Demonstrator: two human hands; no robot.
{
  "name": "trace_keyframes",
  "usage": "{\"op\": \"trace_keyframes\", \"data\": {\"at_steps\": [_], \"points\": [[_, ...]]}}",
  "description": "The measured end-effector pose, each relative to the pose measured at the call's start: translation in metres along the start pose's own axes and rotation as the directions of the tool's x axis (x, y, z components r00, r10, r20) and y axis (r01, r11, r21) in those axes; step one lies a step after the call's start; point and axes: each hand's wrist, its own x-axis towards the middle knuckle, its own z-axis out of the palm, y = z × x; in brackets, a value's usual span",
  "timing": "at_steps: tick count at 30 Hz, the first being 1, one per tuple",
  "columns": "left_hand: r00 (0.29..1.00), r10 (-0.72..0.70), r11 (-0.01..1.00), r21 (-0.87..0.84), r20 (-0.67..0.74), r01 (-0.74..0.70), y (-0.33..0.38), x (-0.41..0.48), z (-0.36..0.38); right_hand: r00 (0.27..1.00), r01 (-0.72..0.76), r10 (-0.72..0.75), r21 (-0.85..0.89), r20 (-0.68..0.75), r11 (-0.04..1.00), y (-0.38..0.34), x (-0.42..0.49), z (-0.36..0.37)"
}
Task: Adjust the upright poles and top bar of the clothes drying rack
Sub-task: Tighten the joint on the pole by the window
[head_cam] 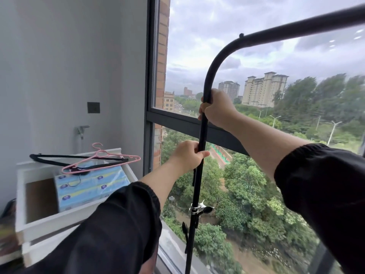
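A black upright pole [203, 131] of the drying rack stands in front of the window and curves at its top into the black top bar [296, 28], which runs off to the upper right. My right hand [217, 109] grips the pole just below the bend. My left hand [189, 155] holds the same pole lower down, thumb and fingers pinched round it. A metal clamp with a black knob [199, 209] sits on the pole further down. Both arms wear black sleeves.
A large window with a dark frame [150, 115] is right behind the rack. At the left stands a white sink cabinet [21, 204] holding blue tissue packs [88, 184], with a pink hanger [102, 159] and a black hanger [59, 157] on top. A tap [82, 130] is on the grey wall.
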Motion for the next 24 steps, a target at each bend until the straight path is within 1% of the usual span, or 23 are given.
{"op": "trace_keyframes", "data": {"at_steps": [6, 10, 15, 20, 22, 24], "points": [[1.0, -0.031, 0.999, 0.03, -0.001, 0.031, -0.043, 0.031, -0.03, 0.999, -0.036, 0.036, 0.004, -0.021, 0.999, -0.009, 0.038, 0.046], [0.999, -0.04, 0.999, -0.001, 0.013, 0.04, -0.069, 0.046, -0.05, 0.998, -0.051, 0.051, 0.002, -0.033, 0.999, -0.016, 0.057, 0.077], [0.999, -0.037, 0.999, -0.024, -0.003, 0.037, -0.087, 0.056, -0.064, 0.998, -0.034, 0.034, -0.007, -0.048, 0.999, -0.02, 0.069, 0.099], [0.999, -0.037, 0.996, -0.085, 0.006, 0.037, -0.102, 0.052, -0.069, 0.998, -0.036, 0.039, 0.083, -0.043, 0.996, -0.024, 0.068, 0.108], [0.999, -0.024, 0.996, -0.088, -0.023, 0.022, -0.108, 0.049, -0.065, 0.998, -0.016, 0.021, 0.078, -0.062, 0.997, -0.022, 0.061, 0.107], [0.997, 0.009, 0.998, -0.068, -0.079, -0.014, -0.111, 0.043, -0.057, 0.997, 0.017, -0.016, 0.012, -0.074, 1.0, -0.015, 0.047, 0.106]]}}
